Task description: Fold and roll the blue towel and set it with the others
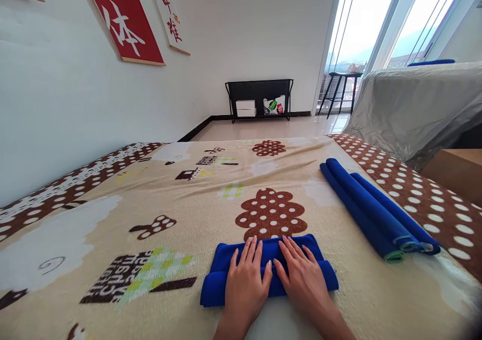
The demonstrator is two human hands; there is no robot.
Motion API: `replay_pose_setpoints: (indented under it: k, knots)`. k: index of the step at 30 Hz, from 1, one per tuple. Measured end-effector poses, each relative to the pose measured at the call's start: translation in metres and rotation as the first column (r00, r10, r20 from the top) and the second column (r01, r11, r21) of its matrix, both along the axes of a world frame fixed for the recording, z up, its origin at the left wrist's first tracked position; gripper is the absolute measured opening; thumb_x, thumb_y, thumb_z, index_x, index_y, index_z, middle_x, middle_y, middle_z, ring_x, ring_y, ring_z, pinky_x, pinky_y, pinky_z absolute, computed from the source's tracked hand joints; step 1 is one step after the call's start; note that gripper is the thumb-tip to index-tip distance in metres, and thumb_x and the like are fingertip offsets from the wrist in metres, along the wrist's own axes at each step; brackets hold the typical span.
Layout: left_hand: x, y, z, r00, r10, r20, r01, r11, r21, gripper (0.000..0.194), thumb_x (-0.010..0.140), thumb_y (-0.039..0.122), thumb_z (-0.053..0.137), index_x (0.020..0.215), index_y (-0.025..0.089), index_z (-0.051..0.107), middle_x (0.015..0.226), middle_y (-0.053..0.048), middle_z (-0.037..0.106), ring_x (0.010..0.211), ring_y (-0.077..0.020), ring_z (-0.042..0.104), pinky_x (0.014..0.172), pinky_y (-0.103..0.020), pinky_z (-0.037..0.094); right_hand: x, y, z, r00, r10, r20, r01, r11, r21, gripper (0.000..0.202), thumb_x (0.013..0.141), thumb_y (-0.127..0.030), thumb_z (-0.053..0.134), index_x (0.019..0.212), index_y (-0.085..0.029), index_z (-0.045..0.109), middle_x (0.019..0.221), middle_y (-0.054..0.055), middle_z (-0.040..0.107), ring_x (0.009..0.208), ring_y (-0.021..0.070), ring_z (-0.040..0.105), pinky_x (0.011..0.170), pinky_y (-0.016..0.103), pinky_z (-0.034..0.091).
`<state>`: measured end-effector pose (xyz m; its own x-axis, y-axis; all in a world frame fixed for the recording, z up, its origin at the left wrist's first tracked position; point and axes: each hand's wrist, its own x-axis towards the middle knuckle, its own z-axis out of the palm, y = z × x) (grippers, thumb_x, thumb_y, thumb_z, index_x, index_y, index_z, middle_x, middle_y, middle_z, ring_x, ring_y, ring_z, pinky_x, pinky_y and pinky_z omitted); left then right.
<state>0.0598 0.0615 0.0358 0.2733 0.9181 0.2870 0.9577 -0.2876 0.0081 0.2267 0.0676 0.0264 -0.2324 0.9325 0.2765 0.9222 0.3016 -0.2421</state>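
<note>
Both my left hand (244, 282) and right hand (303, 277) press flat, unclenched, on a half-rolled blue fleece towel (263, 269) near the bed's (113, 214) front edge; two rolled blue towels (376, 212) lie finished at its right edge.

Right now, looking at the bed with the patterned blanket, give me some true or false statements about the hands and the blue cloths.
1. Both hands, left hand and right hand, rest flat on the folded blue fleece cloth. True.
2. The rolled blue cloths lie left of the hands. False: they lie to the right.
3. The beige patterned blanket lies under the folded cloth. True.
4. The right hand grips a rolled cloth. False: it rests on the folded one.
</note>
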Motion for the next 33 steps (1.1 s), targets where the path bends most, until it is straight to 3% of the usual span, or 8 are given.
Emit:
replay_pose_setpoints:
  k: [2,4,8,14,20,24,30,33]
  knots:
    - [-0.007,-0.005,-0.004,0.999,0.034,0.002,-0.034,0.995,0.092,0.048,0.097,0.037,0.046,0.138,0.014,0.055,0.143,-0.012,0.055,0.129,-0.0287,0.057,0.1,-0.05,0.05,0.013,-0.003,-0.004,0.998,-0.044,0.037,0.042,0.997,0.067,0.048,0.099,-0.042,0.043,0.135,-0.016,0.058,0.142,0.008,0.055,0.131,0.0266,0.054,0.106,0.049,0.044]
    - [-0.017,-0.012,-0.006,1.0,-0.025,-0.014,0.027,0.982,0.187,0.046,0.097,0.035,0.048,0.136,0.014,0.057,0.14,-0.011,0.06,0.125,-0.0267,0.06,0.096,-0.044,0.053,0.028,-0.008,-0.009,0.997,-0.037,0.064,0.027,0.989,0.145,0.047,0.099,-0.043,0.044,0.134,-0.017,0.059,0.14,0.008,0.057,0.129,0.0263,0.056,0.104,0.047,0.045]
    - [-0.046,-0.034,-0.008,0.968,-0.248,-0.046,0.25,0.919,0.305,0.043,0.094,0.021,0.052,0.137,0.016,0.055,0.14,-0.008,0.061,0.127,-0.0213,0.058,0.096,-0.033,0.052,0.065,-0.024,-0.018,0.978,0.151,0.143,-0.188,0.936,0.298,0.045,0.097,-0.036,0.051,0.139,-0.021,0.054,0.144,0.003,0.055,0.132,0.0212,0.053,0.105,0.037,0.043]
    - [-0.095,-0.072,-0.016,0.959,-0.28,-0.055,0.281,0.894,0.349,0.046,0.087,0.005,0.052,0.129,0.02,0.06,0.124,-0.006,0.069,0.122,-0.0189,0.06,0.107,-0.034,0.044,0.116,-0.051,-0.024,0.917,0.312,0.248,-0.387,0.849,0.361,0.057,0.088,-0.015,0.051,0.145,-0.015,0.047,0.15,0.008,0.048,0.141,0.0213,0.043,0.113,0.036,0.031]
    - [-0.082,-0.057,-0.014,0.981,-0.195,0.015,0.175,0.911,0.374,0.051,0.084,0.002,0.045,0.129,0.019,0.06,0.121,-0.005,0.07,0.116,-0.0172,0.062,0.11,-0.034,0.037,0.102,-0.04,-0.032,0.961,0.198,0.194,-0.262,0.878,0.401,0.056,0.083,-0.01,0.048,0.139,-0.018,0.052,0.14,0.005,0.059,0.131,0.0198,0.053,0.11,0.038,0.031]
    - [-0.068,-0.043,-0.002,0.979,-0.152,0.135,0.087,0.914,0.397,0.047,0.082,0.002,0.043,0.118,0.024,0.063,0.105,-0.001,0.073,0.098,-0.0177,0.067,0.099,-0.035,0.041,0.086,-0.03,-0.018,0.986,0.147,0.082,-0.168,0.9,0.402,0.048,0.078,-0.007,0.046,0.123,-0.021,0.061,0.121,0.003,0.07,0.115,0.0199,0.063,0.104,0.039,0.035]
    - [-0.082,-0.06,0.015,0.966,-0.251,0.066,0.222,0.93,0.291,0.042,0.071,0.003,0.045,0.105,0.022,0.062,0.086,0.0,0.072,0.079,-0.0184,0.067,0.086,-0.034,0.047,0.092,-0.046,0.006,0.963,0.267,0.033,-0.265,0.918,0.295,0.034,0.072,-0.012,0.051,0.102,-0.026,0.063,0.088,-0.001,0.071,0.085,0.0182,0.064,0.092,0.037,0.04]
    - [-0.083,-0.061,0.015,0.974,-0.224,0.021,0.212,0.948,0.238,0.039,0.072,0.005,0.045,0.102,0.022,0.063,0.083,0.0,0.071,0.076,-0.0188,0.067,0.084,-0.036,0.047,0.088,-0.048,0.005,0.977,0.213,0.008,-0.207,0.94,0.272,0.027,0.072,-0.012,0.051,0.092,-0.026,0.062,0.084,-0.001,0.068,0.082,0.0184,0.063,0.092,0.037,0.039]
